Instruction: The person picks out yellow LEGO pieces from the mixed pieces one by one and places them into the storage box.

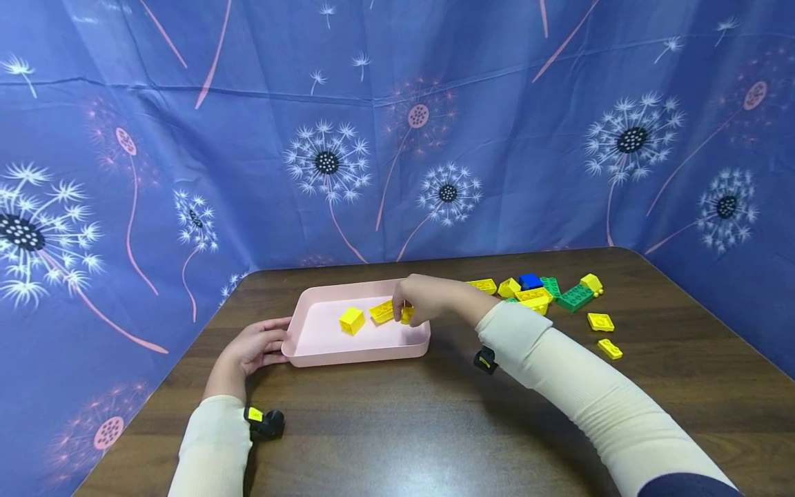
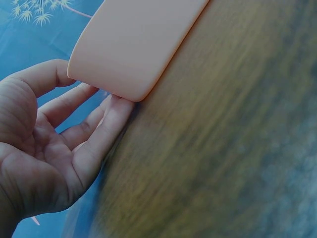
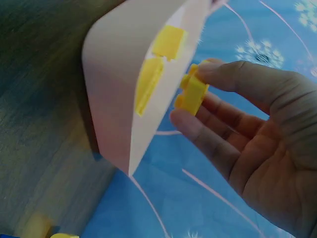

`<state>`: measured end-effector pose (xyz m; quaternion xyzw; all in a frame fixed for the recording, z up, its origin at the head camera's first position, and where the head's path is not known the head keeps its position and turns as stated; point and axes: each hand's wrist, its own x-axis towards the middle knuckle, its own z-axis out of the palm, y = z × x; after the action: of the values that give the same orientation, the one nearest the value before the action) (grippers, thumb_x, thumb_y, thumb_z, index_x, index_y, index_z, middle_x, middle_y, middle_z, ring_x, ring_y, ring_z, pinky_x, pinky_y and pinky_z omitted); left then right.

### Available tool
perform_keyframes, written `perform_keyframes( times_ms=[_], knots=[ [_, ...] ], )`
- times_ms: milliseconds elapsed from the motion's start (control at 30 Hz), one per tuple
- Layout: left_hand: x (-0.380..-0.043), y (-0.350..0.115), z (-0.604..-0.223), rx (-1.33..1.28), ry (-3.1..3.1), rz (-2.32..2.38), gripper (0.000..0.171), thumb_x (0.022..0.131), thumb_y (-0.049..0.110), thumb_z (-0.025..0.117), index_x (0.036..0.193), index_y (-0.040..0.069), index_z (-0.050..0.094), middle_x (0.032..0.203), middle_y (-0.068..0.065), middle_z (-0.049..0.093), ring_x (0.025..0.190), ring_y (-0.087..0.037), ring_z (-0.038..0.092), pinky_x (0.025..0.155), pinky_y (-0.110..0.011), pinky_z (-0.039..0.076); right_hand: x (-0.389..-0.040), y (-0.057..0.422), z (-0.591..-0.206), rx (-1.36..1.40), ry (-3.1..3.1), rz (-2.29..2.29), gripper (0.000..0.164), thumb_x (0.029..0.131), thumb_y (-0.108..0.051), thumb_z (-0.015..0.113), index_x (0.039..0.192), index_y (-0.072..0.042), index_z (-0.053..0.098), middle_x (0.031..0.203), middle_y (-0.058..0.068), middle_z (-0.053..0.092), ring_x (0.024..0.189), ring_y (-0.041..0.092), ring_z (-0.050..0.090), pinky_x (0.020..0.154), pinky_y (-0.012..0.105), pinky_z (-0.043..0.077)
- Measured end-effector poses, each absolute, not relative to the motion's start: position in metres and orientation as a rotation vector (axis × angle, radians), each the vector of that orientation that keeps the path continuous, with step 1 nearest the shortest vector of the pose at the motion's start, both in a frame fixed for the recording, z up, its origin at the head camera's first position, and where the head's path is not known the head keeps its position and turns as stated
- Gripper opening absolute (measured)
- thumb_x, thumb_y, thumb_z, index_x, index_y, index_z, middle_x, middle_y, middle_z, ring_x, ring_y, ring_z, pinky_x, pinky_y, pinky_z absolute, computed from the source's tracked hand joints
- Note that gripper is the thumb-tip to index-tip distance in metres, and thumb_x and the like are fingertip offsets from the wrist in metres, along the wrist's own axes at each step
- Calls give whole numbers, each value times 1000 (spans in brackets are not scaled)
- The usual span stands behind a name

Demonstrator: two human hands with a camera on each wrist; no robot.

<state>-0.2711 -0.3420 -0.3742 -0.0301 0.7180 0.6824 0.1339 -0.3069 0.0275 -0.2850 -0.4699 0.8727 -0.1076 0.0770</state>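
A shallow pink tray [image 1: 354, 358] lies on the wooden table. My left hand [image 1: 253, 345] touches its left end with fingertips; in the left wrist view the fingers [image 2: 106, 124] are fairly straight against the tray's corner [image 2: 129, 74]. Over the tray's right part, my right hand [image 1: 425, 297] pinches a yellow toy brick [image 3: 194, 94] between thumb and fingers. Its studs face the tray in the right wrist view. Two other yellow bricks lie inside: a blocky one [image 1: 352, 321] and a longer one [image 1: 381, 312].
Right of the tray is a loose group of toy bricks, including a blue brick [image 1: 531, 281], a green brick [image 1: 575, 297] and several yellow ones. Two small yellow pieces [image 1: 600, 322] lie apart, nearer the right edge. A blue flowered cloth [image 1: 385, 138] hangs behind the table [image 1: 385, 428].
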Motion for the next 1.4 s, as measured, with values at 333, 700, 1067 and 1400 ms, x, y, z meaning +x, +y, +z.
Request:
perform_keyframes(
  times_ms=[333,700,1067,1400],
  knots=[
    [-271,-343,-375,-92,2078,1998,61,95,2,54,150,-6,27,99,-7,70,85,-16,69,71,-35,58,-310,-4,-305,-1547,2536,-210,18,76,5,74,88,-8,77,86,0,69,74,12,52,68,22,46],
    [-272,-341,-373,-99,2081,1992,61,95,2,53,150,-6,27,99,-7,70,85,-16,69,71,-34,58,-309,-8,-318,-1461,2553,-171,22,77,6,73,92,-10,75,86,-1,66,78,13,53,78,24,50],
    [-271,-342,-374,-109,2080,1987,60,96,3,54,150,-4,29,101,-7,70,85,-16,68,71,-34,58,-312,-6,-321,-1391,2558,-106,19,77,3,74,91,-10,72,87,2,64,74,13,50,69,23,46],
    [-273,-344,-376,-102,2076,1985,62,96,3,54,151,-4,28,102,-7,70,87,-16,68,73,-35,58,-311,-4,-316,-1378,2546,-137,21,76,4,73,92,-8,72,92,5,66,77,14,49,72,25,46]
  ],
)
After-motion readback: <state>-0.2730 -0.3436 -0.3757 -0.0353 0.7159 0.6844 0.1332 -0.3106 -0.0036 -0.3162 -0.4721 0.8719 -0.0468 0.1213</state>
